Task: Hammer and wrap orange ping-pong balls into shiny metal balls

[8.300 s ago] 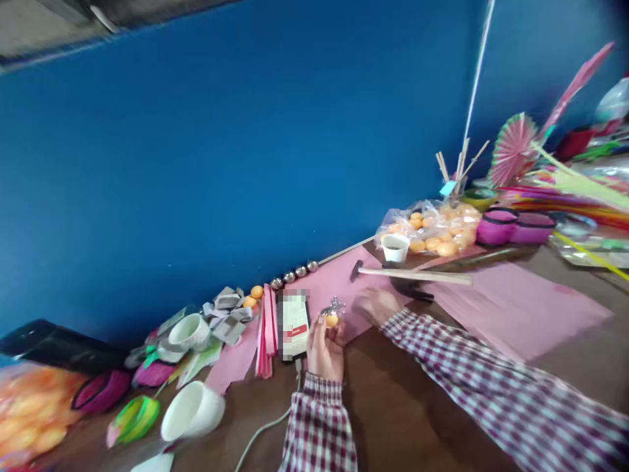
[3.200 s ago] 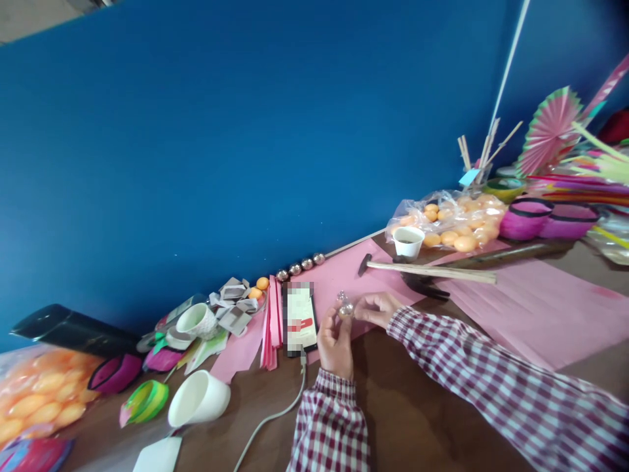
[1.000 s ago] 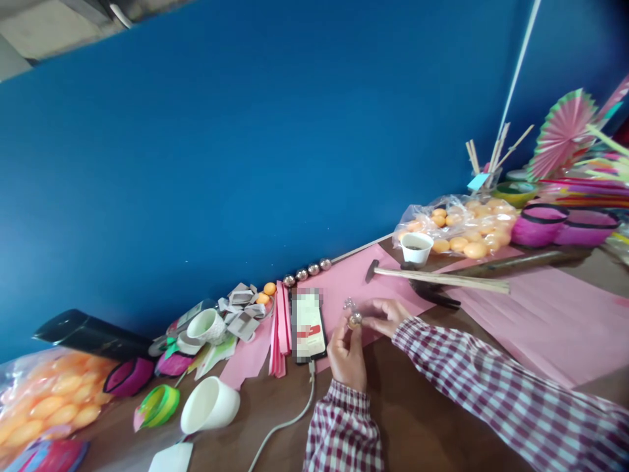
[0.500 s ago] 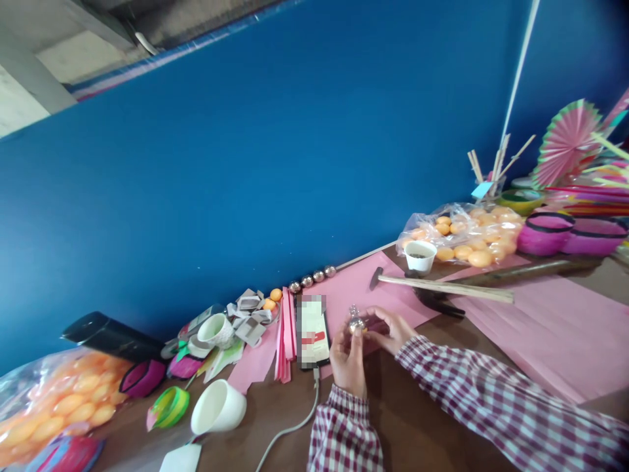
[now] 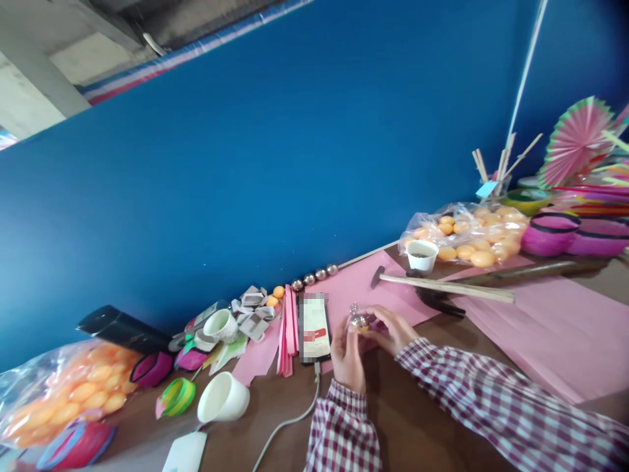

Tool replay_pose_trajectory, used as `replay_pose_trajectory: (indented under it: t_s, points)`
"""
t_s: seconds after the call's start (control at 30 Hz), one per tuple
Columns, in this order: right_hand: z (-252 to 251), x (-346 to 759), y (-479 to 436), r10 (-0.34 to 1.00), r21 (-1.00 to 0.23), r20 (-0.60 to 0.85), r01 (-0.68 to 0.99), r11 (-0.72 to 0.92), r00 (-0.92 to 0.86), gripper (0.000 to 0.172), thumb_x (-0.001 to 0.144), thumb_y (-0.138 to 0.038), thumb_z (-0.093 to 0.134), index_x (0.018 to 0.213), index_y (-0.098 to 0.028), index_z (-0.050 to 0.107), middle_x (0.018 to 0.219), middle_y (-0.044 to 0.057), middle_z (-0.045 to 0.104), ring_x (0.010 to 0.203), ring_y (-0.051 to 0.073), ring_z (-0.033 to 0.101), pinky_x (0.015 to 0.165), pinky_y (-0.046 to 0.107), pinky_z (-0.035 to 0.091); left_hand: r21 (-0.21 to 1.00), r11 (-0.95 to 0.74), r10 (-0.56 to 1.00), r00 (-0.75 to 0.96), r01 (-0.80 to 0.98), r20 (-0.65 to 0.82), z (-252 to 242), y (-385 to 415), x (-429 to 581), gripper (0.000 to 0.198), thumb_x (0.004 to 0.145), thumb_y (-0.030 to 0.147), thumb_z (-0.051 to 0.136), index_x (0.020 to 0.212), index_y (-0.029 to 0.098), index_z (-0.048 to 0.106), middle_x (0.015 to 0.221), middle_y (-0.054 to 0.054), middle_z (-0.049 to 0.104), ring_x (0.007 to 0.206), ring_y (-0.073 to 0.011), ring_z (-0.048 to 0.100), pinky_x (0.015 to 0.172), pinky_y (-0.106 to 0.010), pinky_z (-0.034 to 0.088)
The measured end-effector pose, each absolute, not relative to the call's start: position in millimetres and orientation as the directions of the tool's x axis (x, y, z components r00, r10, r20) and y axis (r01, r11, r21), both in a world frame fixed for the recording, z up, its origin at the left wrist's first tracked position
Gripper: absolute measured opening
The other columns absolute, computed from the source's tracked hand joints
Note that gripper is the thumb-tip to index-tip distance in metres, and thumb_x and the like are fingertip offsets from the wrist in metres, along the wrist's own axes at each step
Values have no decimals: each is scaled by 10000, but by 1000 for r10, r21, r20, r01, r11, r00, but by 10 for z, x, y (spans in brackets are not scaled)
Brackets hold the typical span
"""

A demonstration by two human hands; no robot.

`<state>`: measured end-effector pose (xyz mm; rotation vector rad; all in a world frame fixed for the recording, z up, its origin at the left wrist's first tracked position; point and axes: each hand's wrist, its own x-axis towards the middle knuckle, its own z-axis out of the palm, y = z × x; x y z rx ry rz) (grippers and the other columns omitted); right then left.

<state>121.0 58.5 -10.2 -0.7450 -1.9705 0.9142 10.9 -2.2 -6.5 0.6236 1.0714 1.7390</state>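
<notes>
My left hand (image 5: 346,352) and my right hand (image 5: 392,326) meet over the pink paper (image 5: 511,321), both pinched on a small orange ball partly wrapped in silver foil (image 5: 358,319). The foil's twisted top sticks up above my fingertips. A phone (image 5: 314,326) on a cable lies just left of my left hand. Several foil-wrapped balls (image 5: 314,276) sit in a row by the blue wall.
A hammer (image 5: 442,286) and a white cup (image 5: 422,255) lie beyond my right hand, before a bag of orange balls (image 5: 466,233). Pink baskets (image 5: 549,233) and paper fans (image 5: 574,139) fill the right. White cups (image 5: 223,397), foil scraps (image 5: 251,308) and another ball bag (image 5: 63,393) lie left.
The orange ball, bare in my left hand at first, now has silver foil around it with both hands pinching it. The view has tilted a little; my hands stay in place.
</notes>
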Motion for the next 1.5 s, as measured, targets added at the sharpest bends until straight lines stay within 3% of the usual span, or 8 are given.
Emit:
replay_pose_trajectory:
  t_s: [0.2, 0.4, 0.77, 0.93, 1.07, 1.23, 1.37, 1.5]
  points:
    - [-111, 1202, 579, 763, -822, 424, 147, 550, -488, 361, 751, -193, 537, 1109, -203, 494, 1105, 80, 561, 910, 166, 560, 776, 321, 486, 806, -114, 919, -370, -580, -137, 4, -29, 117, 344, 749, 327, 561, 1049, 160, 564, 918, -83, 651, 784, -174, 630, 719, -315, 500]
    - [-9, 1228, 541, 727, -774, 472, 161, 613, -498, 456, 704, -215, 605, 1143, -207, 486, 1137, 98, 533, 1042, 210, 509, 838, 354, 467, 849, -123, 928, -362, -515, -86, -54, -20, 95, 345, 740, 287, 582, 1060, 169, 531, 927, -81, 641, 813, -174, 620, 711, -307, 493]
    - [30, 1237, 530, 696, -763, 488, 129, 633, -526, 361, 767, -180, 509, 1125, -216, 481, 1123, 84, 551, 998, 175, 538, 793, 309, 493, 892, -159, 937, -349, -424, 1, -41, -48, 116, 311, 737, 275, 589, 1029, 184, 530, 949, -68, 633, 859, -167, 607, 778, -312, 466]
    - [7, 1228, 545, 655, -680, 539, 186, 710, -529, 375, 747, -167, 521, 1117, -219, 488, 1096, 71, 572, 1037, 187, 512, 853, 343, 462, 898, -103, 952, -305, -427, -36, -7, -63, 139, 365, 738, 337, 572, 1056, 163, 534, 942, -89, 630, 829, -186, 612, 692, -297, 490]
    - [-36, 1252, 600, 683, -639, 554, 282, 716, -476, 467, 746, -221, 526, 1201, -207, 422, 1187, 81, 498, 1071, 195, 483, 871, 341, 446, 905, -142, 894, -444, -400, -56, -48, -23, 139, 355, 714, 404, 568, 965, 153, 542, 909, -91, 624, 754, -174, 619, 641, -291, 495]
    - [-99, 1352, 721, 748, -543, 537, 520, 660, -390, 344, 778, -236, 447, 1110, -170, 508, 1075, 94, 555, 977, 220, 518, 824, 362, 444, 869, -192, 813, -570, -456, -119, -55, 8, 147, 304, 734, 450, 512, 874, 181, 481, 717, 0, 570, 553, -108, 578, 547, -273, 485]
    - [-109, 1378, 761, 754, -431, 461, 625, 651, -467, 284, 799, -264, 432, 1024, -162, 574, 979, 90, 607, 899, 219, 529, 801, 350, 428, 835, -201, 800, -578, -513, -162, -26, 11, 130, 272, 732, 426, 518, 819, 172, 471, 641, 16, 539, 496, -89, 542, 498, -234, 460]
    - [-73, 1271, 752, 683, -315, 442, 613, 725, -581, 278, 824, -247, 431, 1040, -176, 590, 993, 68, 622, 925, 197, 518, 851, 321, 376, 809, -217, 836, -532, -546, -135, 1, -10, 115, 284, 720, 419, 545, 848, 170, 495, 737, -24, 584, 576, -111, 580, 566, -262, 484]
